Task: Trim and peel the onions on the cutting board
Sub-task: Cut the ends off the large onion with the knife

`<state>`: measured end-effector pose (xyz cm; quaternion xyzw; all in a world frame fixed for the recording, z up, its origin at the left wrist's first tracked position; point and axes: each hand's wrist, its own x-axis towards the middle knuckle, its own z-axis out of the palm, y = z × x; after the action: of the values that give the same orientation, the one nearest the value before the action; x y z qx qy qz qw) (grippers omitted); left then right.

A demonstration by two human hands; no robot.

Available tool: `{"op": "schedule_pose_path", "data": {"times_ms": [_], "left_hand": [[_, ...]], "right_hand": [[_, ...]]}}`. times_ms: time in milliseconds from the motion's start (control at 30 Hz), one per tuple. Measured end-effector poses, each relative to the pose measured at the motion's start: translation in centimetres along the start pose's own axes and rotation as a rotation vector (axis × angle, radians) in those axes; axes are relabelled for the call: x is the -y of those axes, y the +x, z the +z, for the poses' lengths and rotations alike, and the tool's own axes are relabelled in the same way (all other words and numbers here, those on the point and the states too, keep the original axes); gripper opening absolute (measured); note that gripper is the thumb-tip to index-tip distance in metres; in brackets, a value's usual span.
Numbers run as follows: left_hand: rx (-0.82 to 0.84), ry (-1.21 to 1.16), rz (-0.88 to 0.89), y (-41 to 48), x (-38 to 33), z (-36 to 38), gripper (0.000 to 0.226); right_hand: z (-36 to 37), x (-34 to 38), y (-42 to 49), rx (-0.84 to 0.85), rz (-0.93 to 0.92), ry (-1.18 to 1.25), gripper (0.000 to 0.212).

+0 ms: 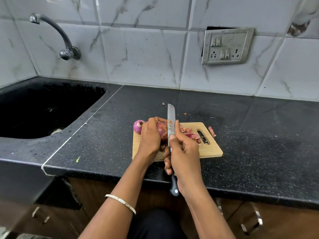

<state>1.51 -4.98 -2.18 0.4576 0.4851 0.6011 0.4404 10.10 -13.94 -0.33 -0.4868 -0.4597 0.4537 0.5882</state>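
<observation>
Black table point(241, 135) carries a board point(210, 149); left hand point(150, 137) grips an onion point(162, 131), right hand point(183, 152) grips a knife point(171, 121) against it.

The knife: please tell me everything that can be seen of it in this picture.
The knife has a long, flat grey metal blade with a squared tip and a black handle with pale rivets. Reddish onion specks stick to the blade. It points away from the person, blade against the onion held over the cutting board. The right hand grips the handle, thumb on the blade.
</observation>
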Motion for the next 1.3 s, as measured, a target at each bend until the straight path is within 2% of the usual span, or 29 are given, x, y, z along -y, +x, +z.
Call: {"op": "schedule_pose_path", "data": {"times_ms": [100, 267, 333, 400, 467, 533, 633, 733, 867, 1000, 1100, 1300], "left_hand": [[-0.008, 0.035, 0.051, -0.3, -0.2, 0.3, 0.048], [-0.034, 0.029, 0.013, 0.5, 0.9, 0.2, 0.055], [-0.041, -0.040, 0.009, 0.2, 0.4, 0.3, 0.051], [-0.027, -0.087, -0.008, -0.1, -0.1, 0.4, 0.050], [-0.015, -0.115, -0.013, -0.1, -0.1, 0.5, 0.051], [-0.019, -0.128, -0.006, -0.1, -0.2, 0.5, 0.050], [-0.017, -0.134, 0.002, -0.1, 0.0, 0.5, 0.051], [-0.024, -0.086, -0.006, 0.3, 0.5, 0.5, 0.049], [-0.038, -0.047, -0.002, 0.9, 1.3, 0.3, 0.056], [-0.027, 0.035, 0.023, 0.6, 1.3, 0.1, 0.055], [-0.013, 0.073, 0.060, 0.1, 0.8, 0.0, 0.046], [-0.030, 0.166, 0.116, 0.0, 0.9, 0.0, 0.035]], "right_hand": [[-0.3, -0.3, -0.9, 0.011, 0.023, 0.047, 0.046], [-0.9, 0.2, 0.0, 0.002, 0.054, 0.063, 0.046], [-1.6, 0.5, 0.8, -0.112, -0.115, -0.232, 0.048], [-2.5, 0.9, 1.5, -0.161, -0.299, -0.730, 0.056], [-2.9, 1.5, 1.3, -0.181, -0.332, -1.092, 0.061], [-3.1, 2.0, 1.0, -0.215, -0.338, -1.267, 0.050], [-3.1, 2.0, 0.5, -0.274, -0.446, -1.214, 0.034], [-2.6, 1.7, -0.2, -0.218, -0.511, -1.025, 0.034], [-1.8, 1.0, -1.3, -0.161, -0.555, -0.975, 0.037], [-1.0, 0.2, -2.0, -0.205, -0.579, -1.073, 0.040], [-0.5, -0.2, -2.3, -0.271, -0.597, -1.171, 0.042], [-0.2, -0.7, -3.3, -0.276, -0.523, -1.176, 0.046]]}}
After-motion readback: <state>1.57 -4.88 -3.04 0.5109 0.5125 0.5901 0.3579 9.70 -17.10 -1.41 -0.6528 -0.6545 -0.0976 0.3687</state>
